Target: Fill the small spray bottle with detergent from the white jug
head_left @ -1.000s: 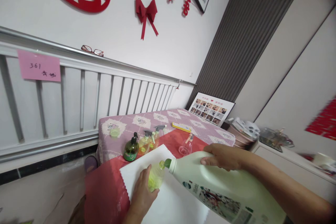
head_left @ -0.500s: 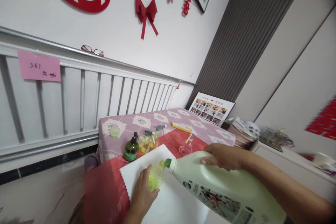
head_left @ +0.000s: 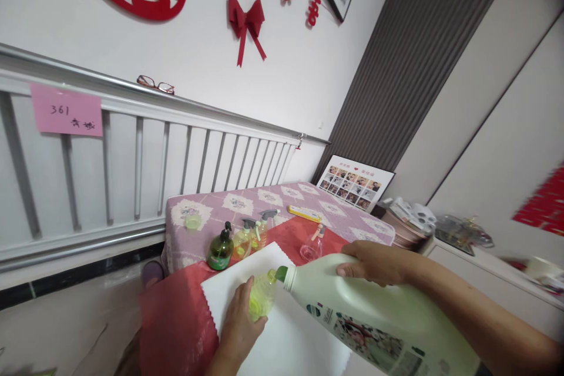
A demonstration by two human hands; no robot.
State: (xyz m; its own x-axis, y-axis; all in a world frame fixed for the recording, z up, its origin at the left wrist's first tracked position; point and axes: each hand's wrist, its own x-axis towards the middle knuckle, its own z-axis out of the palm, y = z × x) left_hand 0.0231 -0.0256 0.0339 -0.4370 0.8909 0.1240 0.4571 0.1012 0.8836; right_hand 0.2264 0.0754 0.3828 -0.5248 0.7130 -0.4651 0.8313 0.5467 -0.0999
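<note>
My left hand [head_left: 241,318] is wrapped round a small clear bottle [head_left: 264,295] with yellow-green in it, over a white scallop-edged mat [head_left: 293,335]. By its handle, my right hand [head_left: 374,263] grips a large pale green detergent jug [head_left: 352,311], tipped so that its green spout is at the small bottle's mouth. Whether liquid is flowing I cannot make out. Behind the mat stand a dark green pump bottle [head_left: 220,248] and two spray bottles [head_left: 251,238] with yellowish contents. A clear pinkish bottle [head_left: 312,249] is on the red cloth near the jug's neck.
A red cloth [head_left: 176,317] lies under the mat, over a purple flowered cover [head_left: 211,205]. A small pale green tub [head_left: 192,222] and a yellow-edged box [head_left: 305,213] sit farther back. White railings [head_left: 176,158] run along the wall; a cabinet [head_left: 493,282] is at right.
</note>
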